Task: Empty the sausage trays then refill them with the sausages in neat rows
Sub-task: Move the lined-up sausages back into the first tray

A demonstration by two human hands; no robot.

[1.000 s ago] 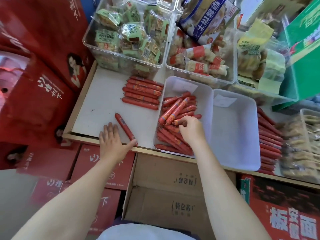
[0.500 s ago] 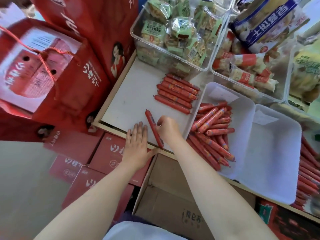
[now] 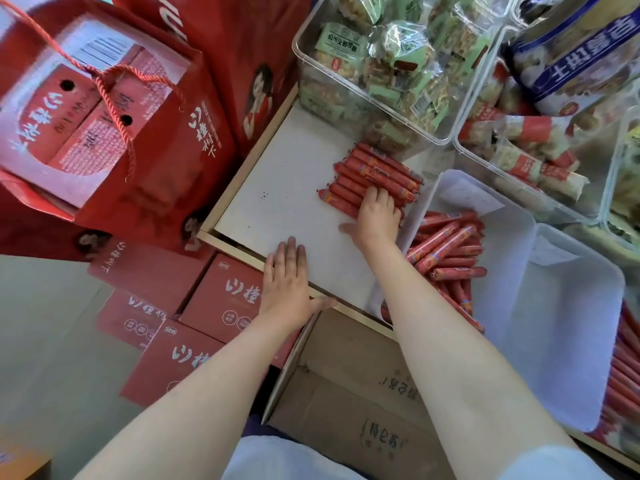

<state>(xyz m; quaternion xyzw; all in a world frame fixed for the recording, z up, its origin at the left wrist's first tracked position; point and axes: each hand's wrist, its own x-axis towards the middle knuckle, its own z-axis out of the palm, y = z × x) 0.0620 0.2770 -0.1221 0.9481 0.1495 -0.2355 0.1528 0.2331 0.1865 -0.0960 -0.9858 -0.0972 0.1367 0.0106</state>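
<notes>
While the left hand (image 3: pixel 285 282) lies flat on the shelf (image 3: pixel 277 202), the right hand (image 3: pixel 377 216) presses, seemingly open-fingered, on the sausage row (image 3: pixel 372 174), whose long axes run near-left to far-right.

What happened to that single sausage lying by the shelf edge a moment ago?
The right hand carried it from the front edge up to the row of sausages on the white shelf and now presses it in with straight fingers. The left hand stayed flat at the edge; the trays stayed put.
</notes>
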